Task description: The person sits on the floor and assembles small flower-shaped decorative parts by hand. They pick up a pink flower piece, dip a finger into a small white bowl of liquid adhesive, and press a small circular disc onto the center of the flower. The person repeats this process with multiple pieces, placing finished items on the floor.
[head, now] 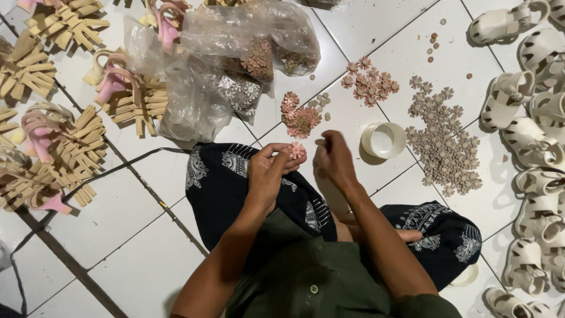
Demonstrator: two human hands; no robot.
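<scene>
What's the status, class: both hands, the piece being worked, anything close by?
Left hand pinches pink flower piece. Right hand closed beside it, contents hidden. Pink flower pile and white ring just ahead on floor.

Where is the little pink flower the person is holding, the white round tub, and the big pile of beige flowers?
little pink flower [297, 151], head view, on its petals at the left hand's fingertips.
white round tub [383, 141], head view, on its rim.
big pile of beige flowers [442, 141], head view, on the middle of the heap.

matt pink flower piece [297, 151], glossy white floor tiles [135, 218], crinkled clear plastic bags [200, 88]
</scene>
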